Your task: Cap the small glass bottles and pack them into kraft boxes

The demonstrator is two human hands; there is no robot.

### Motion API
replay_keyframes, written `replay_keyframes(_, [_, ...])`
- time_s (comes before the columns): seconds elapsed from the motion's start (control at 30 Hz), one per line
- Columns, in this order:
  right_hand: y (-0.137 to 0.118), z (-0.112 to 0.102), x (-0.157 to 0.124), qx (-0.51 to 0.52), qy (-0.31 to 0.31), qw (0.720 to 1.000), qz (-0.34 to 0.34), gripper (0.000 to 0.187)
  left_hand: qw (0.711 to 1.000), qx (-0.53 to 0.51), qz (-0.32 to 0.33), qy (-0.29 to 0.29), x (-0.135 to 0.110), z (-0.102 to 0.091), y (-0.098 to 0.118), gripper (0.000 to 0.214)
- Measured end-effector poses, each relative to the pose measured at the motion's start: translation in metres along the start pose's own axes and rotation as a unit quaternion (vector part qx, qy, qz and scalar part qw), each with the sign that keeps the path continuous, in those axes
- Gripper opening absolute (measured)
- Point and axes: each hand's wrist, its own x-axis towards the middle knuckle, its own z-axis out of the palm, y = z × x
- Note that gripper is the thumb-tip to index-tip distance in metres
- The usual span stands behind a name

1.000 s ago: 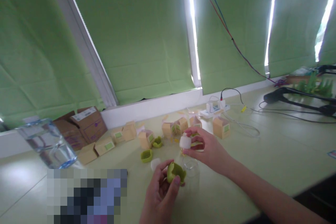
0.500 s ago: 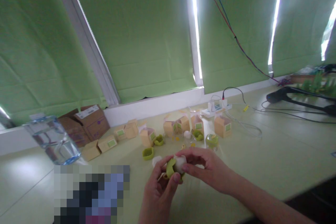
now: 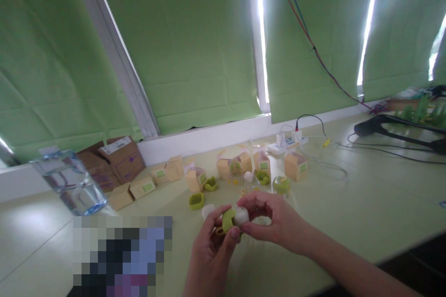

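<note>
My left hand (image 3: 219, 241) grips a green cup-like cover (image 3: 228, 221) with a small loop at its lower left. A small white rounded piece (image 3: 241, 216) sits partly inside the cover's opening. Thumb and fingers of my right hand (image 3: 270, 218) pinch that white piece from the right. Just behind my left fingertips lies another white piece (image 3: 208, 211), partly hidden. Beyond the hands stand more green covers: one (image 3: 197, 201) near the left fingers, one (image 3: 211, 184) behind it and one (image 3: 262, 177) farther right, beside a white ball (image 3: 248, 177).
Several small cardboard boxes (image 3: 295, 167) line the back of the table. A clear bottle (image 3: 71, 183) and a brown carton (image 3: 121, 160) stand at left. A power strip (image 3: 285, 145) with cables sits at back right, near a black frame (image 3: 393, 127). A clear-wrapped green item (image 3: 281, 185) lies right of centre.
The white piece has turned a little and shows more of its rounded side and top. My right hand has shifted slightly up and left around it. The left hand keeps its hold.
</note>
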Motion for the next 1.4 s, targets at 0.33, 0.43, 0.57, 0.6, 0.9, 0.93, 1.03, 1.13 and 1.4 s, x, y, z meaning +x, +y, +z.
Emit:
replay_keyframes(0.33, [-0.005,0.004,-0.003,-0.196,0.055,0.971,-0.123,0.034,1.0,0.015,0.003,-0.003,-0.002,-0.002,0.003,0.05])
replay_keyframes(0.43, [-0.005,0.004,-0.002,-0.204,0.056,0.962,-0.172,0.033,0.999,0.032,0.007,0.011,0.001,-0.005,0.001,0.051])
replay_keyframes(0.57, [-0.002,0.004,-0.002,-0.215,0.048,0.955,-0.197,0.033,0.998,0.063,0.005,0.008,0.003,-0.006,0.0,0.049])
replay_keyframes(0.6, [-0.002,0.004,-0.003,-0.223,0.047,0.953,-0.198,0.035,0.998,0.067,0.01,0.004,0.004,-0.006,-0.001,0.049])
replay_keyframes(0.9, [-0.003,0.006,-0.006,-0.261,0.033,0.945,-0.194,0.039,0.978,0.199,0.062,0.006,0.002,-0.006,-0.002,0.04])
replay_keyframes(0.93, [-0.003,0.006,-0.006,-0.262,0.034,0.945,-0.192,0.038,0.975,0.213,0.064,0.011,0.001,-0.005,-0.002,0.039])
replay_keyframes(1.03, [-0.001,0.008,-0.006,-0.273,0.039,0.942,-0.193,0.036,0.968,0.241,0.068,0.027,-0.002,-0.002,0.0,0.039])
replay_keyframes(1.13, [0.0,0.011,-0.006,-0.289,0.039,0.936,-0.198,0.038,0.96,0.268,0.071,0.04,-0.004,0.0,0.0,0.04])
replay_keyframes(1.4, [0.004,0.016,-0.007,-0.311,0.048,0.93,-0.193,0.042,0.948,0.31,0.055,0.045,-0.005,0.001,0.003,0.043])
